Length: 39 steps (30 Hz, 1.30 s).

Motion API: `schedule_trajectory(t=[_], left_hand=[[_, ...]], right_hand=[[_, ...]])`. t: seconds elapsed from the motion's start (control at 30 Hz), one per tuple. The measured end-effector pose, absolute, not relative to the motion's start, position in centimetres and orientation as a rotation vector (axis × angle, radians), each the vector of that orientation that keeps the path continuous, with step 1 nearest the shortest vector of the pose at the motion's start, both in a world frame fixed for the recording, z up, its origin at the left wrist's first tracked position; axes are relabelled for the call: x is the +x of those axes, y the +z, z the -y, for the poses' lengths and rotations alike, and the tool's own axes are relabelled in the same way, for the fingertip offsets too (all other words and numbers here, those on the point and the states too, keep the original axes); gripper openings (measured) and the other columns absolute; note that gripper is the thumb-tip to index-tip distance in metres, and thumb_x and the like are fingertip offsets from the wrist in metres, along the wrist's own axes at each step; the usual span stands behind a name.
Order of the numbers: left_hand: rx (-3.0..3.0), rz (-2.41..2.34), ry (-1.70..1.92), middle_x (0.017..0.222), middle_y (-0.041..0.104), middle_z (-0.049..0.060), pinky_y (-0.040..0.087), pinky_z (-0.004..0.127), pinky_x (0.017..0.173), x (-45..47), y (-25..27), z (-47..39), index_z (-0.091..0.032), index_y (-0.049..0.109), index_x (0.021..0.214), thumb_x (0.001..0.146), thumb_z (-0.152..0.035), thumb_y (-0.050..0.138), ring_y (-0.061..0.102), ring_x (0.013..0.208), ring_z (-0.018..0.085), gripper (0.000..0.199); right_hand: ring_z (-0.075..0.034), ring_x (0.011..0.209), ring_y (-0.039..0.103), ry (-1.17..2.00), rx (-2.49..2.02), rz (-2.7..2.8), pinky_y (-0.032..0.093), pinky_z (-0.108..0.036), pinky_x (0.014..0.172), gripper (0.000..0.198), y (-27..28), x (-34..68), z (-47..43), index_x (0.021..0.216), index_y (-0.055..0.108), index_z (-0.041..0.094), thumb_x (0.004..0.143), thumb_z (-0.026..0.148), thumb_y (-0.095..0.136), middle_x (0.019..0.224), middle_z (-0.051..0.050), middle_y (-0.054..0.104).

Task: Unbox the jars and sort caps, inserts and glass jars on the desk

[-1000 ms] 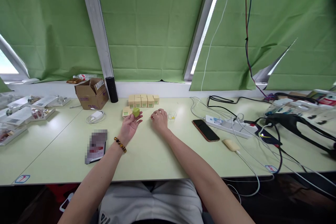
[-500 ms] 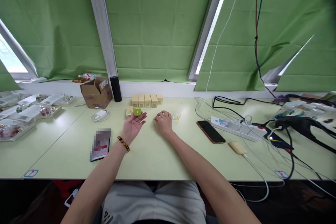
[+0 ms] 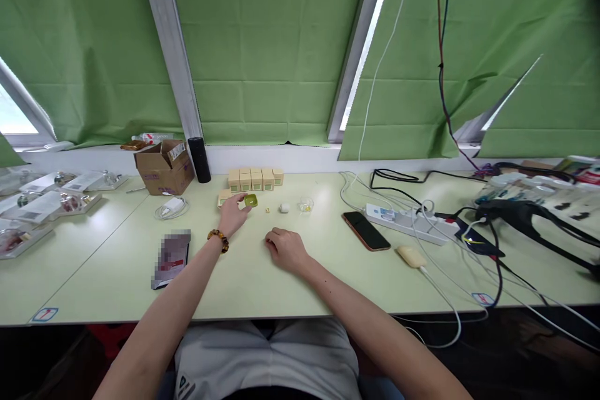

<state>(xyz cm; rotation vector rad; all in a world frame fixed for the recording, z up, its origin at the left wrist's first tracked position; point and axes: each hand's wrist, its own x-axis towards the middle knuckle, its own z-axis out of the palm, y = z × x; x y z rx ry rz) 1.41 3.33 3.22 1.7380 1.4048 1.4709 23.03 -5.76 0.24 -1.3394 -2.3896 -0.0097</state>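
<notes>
My left hand is closed on the edge of a small green case, held between thumb and fingers. Its hollow inside faces up. My right hand rests on the table, fingers curled in, with nothing visible in it. Beyond it lie a tiny yellowish piece, a small white rounded piece and a small clear dish with something yellow inside. One small kraft box stands just behind my left hand, partly hidden by it. Several more kraft boxes form a row behind.
An open cardboard box and a black cylinder stand at the back left, near a white charger. A phone lies at left, another at right. Beside it are a power strip and cables. Packaged items fill the far left.
My left hand has turned from palm-up to gripping the green case, which now shows its hollow. My right hand has drawn back toward me, leaving the tiny yellowish piece on the table.
</notes>
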Motion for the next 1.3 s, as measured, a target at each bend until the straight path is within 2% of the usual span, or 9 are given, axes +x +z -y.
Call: schedule_trajectory(t=[0.1, 0.27, 0.4, 0.5, 0.6, 0.77, 1.07, 1.17, 1.3], left_hand=[[1.922, -1.524, 1.375, 0.110, 0.074, 0.014, 0.036, 0.053, 0.111, 1.9, 2.9, -4.5, -0.022, 0.076, 0.103, 0.068, -0.021, 0.081, 0.054, 0.125, 0.038, 0.036], [1.952, -1.669, 1.236, 0.086, 0.071, 0.015, 0.028, 0.057, 0.111, 2.4, 2.1, -5.6, -0.021, 0.073, 0.084, 0.062, -0.017, 0.078, 0.047, 0.128, 0.044, 0.023], [2.006, -1.759, 1.117, 0.086, 0.071, 0.017, 0.023, 0.057, 0.112, 2.3, 1.7, -5.6, -0.022, 0.068, 0.076, 0.064, -0.019, 0.076, 0.038, 0.137, 0.045, 0.014], [2.047, -1.821, 0.983, 0.092, 0.072, 0.020, 0.024, 0.056, 0.110, 2.0, 1.7, -5.6, -0.021, 0.066, 0.074, 0.067, -0.022, 0.074, 0.039, 0.137, 0.046, 0.011], [2.087, -1.886, 0.840, 0.098, 0.072, 0.021, 0.025, 0.056, 0.108, 1.8, 2.0, -5.6, -0.019, 0.068, 0.081, 0.071, -0.023, 0.071, 0.039, 0.135, 0.046, 0.011], [2.157, -1.984, 0.592, 0.104, 0.072, 0.017, 0.028, 0.051, 0.108, 1.8, 2.4, -5.5, -0.020, 0.069, 0.096, 0.080, -0.025, 0.066, 0.039, 0.135, 0.040, 0.017], [2.266, -2.087, 0.382, 0.111, 0.071, 0.017, 0.033, 0.050, 0.105, 2.2, 2.8, -5.2, -0.019, 0.069, 0.101, 0.084, -0.021, 0.062, 0.042, 0.132, 0.039, 0.018], [2.287, -2.094, 0.403, 0.120, 0.069, 0.018, 0.033, 0.050, 0.106, 2.3, 3.1, -4.9, -0.018, 0.069, 0.108, 0.084, -0.019, 0.062, 0.040, 0.134, 0.038, 0.025], [2.324, -2.065, 0.467, 0.141, 0.061, 0.015, 0.027, 0.050, 0.115, 2.5, 3.2, -4.0, -0.020, 0.063, 0.130, 0.087, -0.019, 0.058, 0.032, 0.143, 0.037, 0.044]], right_hand=[[-0.018, 0.080, 0.066, -0.028, -1.331, 2.398, 0.035, -0.029, 0.062, 0.016, 0.3, 23.1, 5.7, 0.098, 0.070, 0.023, 0.097, 0.018, 0.055, 0.095, -0.004, 0.073], [-0.018, 0.082, 0.067, -0.034, -1.326, 2.395, 0.035, -0.029, 0.063, 0.014, 0.3, 23.1, 5.9, 0.097, 0.070, 0.023, 0.097, 0.018, 0.056, 0.095, -0.004, 0.074], [-0.018, 0.083, 0.067, -0.032, -1.327, 2.401, 0.035, -0.029, 0.063, 0.015, 0.3, 23.1, 5.9, 0.098, 0.069, 0.023, 0.097, 0.018, 0.056, 0.096, -0.004, 0.074], [-0.018, 0.084, 0.068, -0.028, -1.330, 2.404, 0.036, -0.029, 0.064, 0.015, 0.3, 23.1, 5.8, 0.100, 0.069, 0.024, 0.097, 0.018, 0.056, 0.097, -0.004, 0.074], [-0.018, 0.086, 0.068, -0.020, -1.337, 2.411, 0.037, -0.029, 0.066, 0.014, 0.3, 23.1, 5.8, 0.100, 0.068, 0.024, 0.098, 0.018, 0.056, 0.098, -0.004, 0.073], [-0.018, 0.089, 0.068, -0.008, -1.350, 2.437, 0.037, -0.029, 0.067, 0.016, 0.6, 23.2, 5.9, 0.103, 0.067, 0.023, 0.100, 0.020, 0.052, 0.100, -0.004, 0.073], [-0.019, 0.092, 0.068, 0.042, -1.370, 2.452, 0.039, -0.028, 0.071, 0.017, 1.0, 23.1, 6.1, 0.105, 0.067, 0.023, 0.101, 0.020, 0.051, 0.102, -0.005, 0.073], [-0.019, 0.092, 0.068, 0.040, -1.366, 2.452, 0.039, -0.028, 0.071, 0.016, 1.0, 23.1, 6.1, 0.104, 0.067, 0.023, 0.101, 0.020, 0.052, 0.102, -0.005, 0.073], [-0.019, 0.091, 0.067, 0.030, -1.365, 2.451, 0.039, -0.029, 0.070, 0.017, 0.9, 23.2, 6.0, 0.105, 0.068, 0.023, 0.100, 0.020, 0.052, 0.102, -0.005, 0.073]])
